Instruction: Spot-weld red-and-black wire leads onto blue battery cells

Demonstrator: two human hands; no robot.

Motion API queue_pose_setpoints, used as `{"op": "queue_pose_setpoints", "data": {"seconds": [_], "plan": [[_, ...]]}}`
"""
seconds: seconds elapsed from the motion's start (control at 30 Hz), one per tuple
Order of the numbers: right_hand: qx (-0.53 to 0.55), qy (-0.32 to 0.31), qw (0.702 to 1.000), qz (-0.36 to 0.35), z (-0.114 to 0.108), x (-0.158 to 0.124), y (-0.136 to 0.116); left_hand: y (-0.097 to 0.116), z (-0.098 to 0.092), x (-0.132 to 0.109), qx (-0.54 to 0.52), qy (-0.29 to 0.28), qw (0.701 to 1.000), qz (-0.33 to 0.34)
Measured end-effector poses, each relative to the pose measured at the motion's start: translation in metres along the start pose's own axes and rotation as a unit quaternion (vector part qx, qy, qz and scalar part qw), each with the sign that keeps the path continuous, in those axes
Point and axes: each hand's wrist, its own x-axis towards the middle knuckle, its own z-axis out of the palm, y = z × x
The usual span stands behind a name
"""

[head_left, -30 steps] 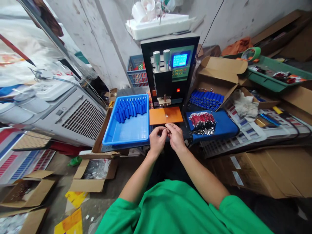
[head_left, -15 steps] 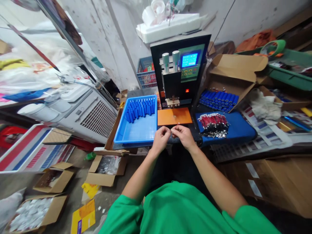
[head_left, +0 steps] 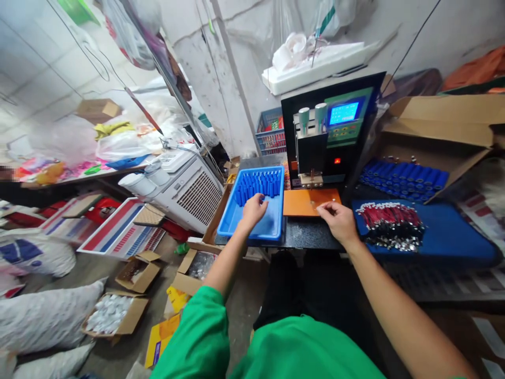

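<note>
My left hand [head_left: 254, 209] is over the blue plastic tray [head_left: 224, 227], its fingers apart and pointing at the near side of the blue cylinders [head_left: 258, 184], which stand upright in rows. I see nothing in its grasp. At the front edge of the orange plate [head_left: 298, 202], my right hand [head_left: 340, 222] is closed in a pinch. Whatever lies between its thumb and fingers is too small to make out. Behind the plate rises a black machine [head_left: 357, 150] with a lit screen, its head just above the plate.
Red and black wire leads [head_left: 390, 223] with white ends lie on a blue surface [head_left: 461, 231] at the right. Behind them a cardboard box [head_left: 437, 118] holds stacked blue cylinders. A grey air cooler [head_left: 199, 195] stands left of the tray. Open boxes and sacks cover the floor.
My hands were together in front of the orange plate. The left has moved away to the tray, while the right stays pinched near the plate. The view has turned left.
</note>
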Motion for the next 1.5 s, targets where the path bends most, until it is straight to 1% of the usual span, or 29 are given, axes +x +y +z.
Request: {"op": "queue_pose_setpoints", "data": {"seconds": [0.03, 0.1, 0.2, 0.3, 0.37, 0.43, 0.5, 0.53, 0.57, 0.63, 0.67, 0.7, 0.73, 0.77, 0.8, 0.87, 0.93, 1.0, 1.07, 1.17, 1.37, 1.5], "plan": [[-0.008, 0.003, 1.0, -0.008, 0.001, 0.006, 0.002, -0.006, -0.003, 0.013, 0.061, -0.016, 0.998, -0.013], [-0.014, 0.001, 1.0, -0.009, 0.005, 0.017, 0.007, -0.01, -0.005, 0.035, 0.151, -0.049, 0.987, -0.027], [-0.008, -0.009, 1.0, 0.012, 0.012, 0.027, 0.014, -0.005, 0.002, 0.057, 0.217, -0.092, 0.971, -0.03], [-0.009, -0.008, 1.0, 0.022, 0.015, 0.029, 0.019, 0.001, 0.014, 0.064, 0.241, -0.112, 0.963, -0.036], [-0.004, -0.009, 1.0, 0.021, 0.015, 0.03, 0.021, 0.002, 0.02, 0.063, 0.246, -0.102, 0.963, -0.042], [0.013, -0.017, 1.0, 0.023, 0.013, 0.031, 0.022, -0.001, 0.021, 0.059, 0.237, -0.089, 0.966, -0.049], [0.03, -0.021, 0.999, 0.029, 0.011, 0.032, 0.021, -0.006, 0.017, 0.054, 0.203, -0.076, 0.974, -0.06], [0.038, -0.02, 0.999, 0.032, 0.01, 0.033, 0.021, -0.008, 0.014, 0.052, 0.17, -0.064, 0.981, -0.067], [0.045, -0.02, 0.998, 0.035, 0.009, 0.034, 0.021, -0.009, 0.011, 0.049, 0.121, -0.048, 0.989, -0.069], [0.062, -0.015, 0.997, 0.043, 0.009, 0.036, 0.021, -0.007, 0.006, 0.042, -0.039, -0.011, 0.998, -0.056], [0.075, -0.01, 0.996, 0.049, 0.008, 0.038, 0.021, -0.003, 0.006, 0.039, -0.141, 0.003, 0.989, -0.038], [0.091, -0.003, 0.994, 0.057, 0.008, 0.039, 0.022, 0.004, 0.008, 0.035, -0.243, 0.011, 0.97, -0.015], [0.109, 0.007, 0.992, 0.067, 0.008, 0.04, 0.022, 0.013, 0.012, 0.03, -0.331, 0.011, 0.943, 0.008], [0.129, 0.02, 0.989, 0.077, 0.008, 0.042, 0.023, 0.023, 0.019, 0.026, -0.398, 0.003, 0.917, 0.028], [0.149, 0.034, 0.984, 0.088, 0.008, 0.044, 0.024, 0.035, 0.027, 0.022, -0.438, -0.011, 0.898, 0.044], [0.183, 0.064, 0.976, 0.105, 0.007, 0.046, 0.027, 0.058, 0.047, 0.015, -0.465, -0.046, 0.882, 0.058], [0.205, 0.083, 0.969, 0.114, 0.006, 0.048, 0.029, 0.078, 0.068, 0.011, -0.468, -0.069, 0.879, 0.058], [0.216, 0.088, 0.965, 0.118, 0.005, 0.05, 0.031, 0.092, 0.086, 0.011, -0.467, -0.076, 0.879, 0.061], [0.219, 0.086, 0.965, 0.118, 0.005, 0.051, 0.032, 0.099, 0.098, 0.013, -0.468, -0.073, 0.878, 0.069], [0.216, 0.085, 0.966, 0.115, 0.006, 0.053, 0.031, 0.103, 0.106, 0.015, -0.476, -0.059, 0.874, 0.075], [0.213, 0.075, 0.965, 0.13, 0.012, 0.061, 0.019, 0.106, 0.11, 0.007, -0.478, -0.06, 0.875, 0.054], [0.197, 0.072, 0.971, 0.111, 0.02, 0.068, 0.018, 0.105, 0.114, 0.005, -0.467, -0.039, 0.88, 0.075]]}}
